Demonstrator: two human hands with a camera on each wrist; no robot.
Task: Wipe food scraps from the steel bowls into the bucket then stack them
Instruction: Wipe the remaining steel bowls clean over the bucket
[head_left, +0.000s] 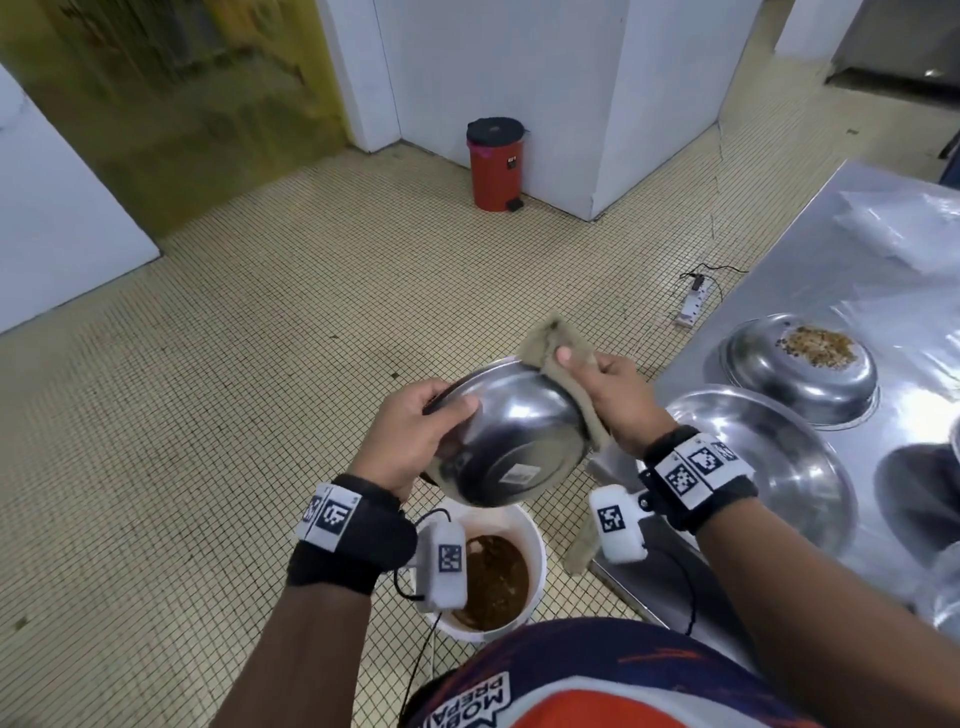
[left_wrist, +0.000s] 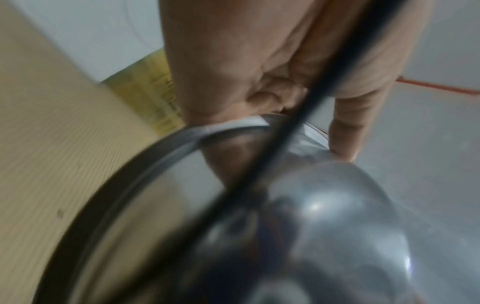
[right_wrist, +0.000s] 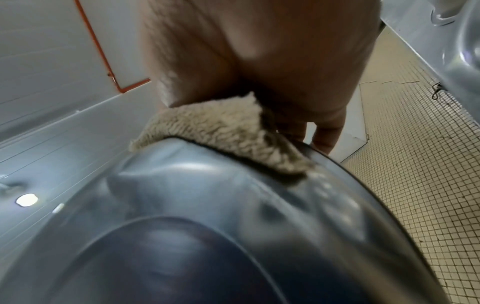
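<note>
Right, from the head view: the left hand (head_left: 410, 436) grasps the steel bowl (head_left: 511, 447) by its left rim, thumb on the outer wall, tipping it bottom toward the camera directly above the white bucket (head_left: 537, 551) on the floor. The right hand (head_left: 618, 400) pinches a beige cloth (head_left: 558, 345) over the bowl's right rim, thumb on top. On the bench (head_left: 831, 249) to the right sit an empty bowl (head_left: 779, 457) and an upturned bowl (head_left: 800, 374) with scraps on its base.

Left wrist view, blurry: fingers (left_wrist: 345, 131) curl over the bowl's rim (left_wrist: 145, 160), a black cable crossing in front.

Right wrist view: the cloth (right_wrist: 223, 131) lies folded over the bowl's edge, just under the palm, clamped there by the fingers (right_wrist: 324, 135).
</note>
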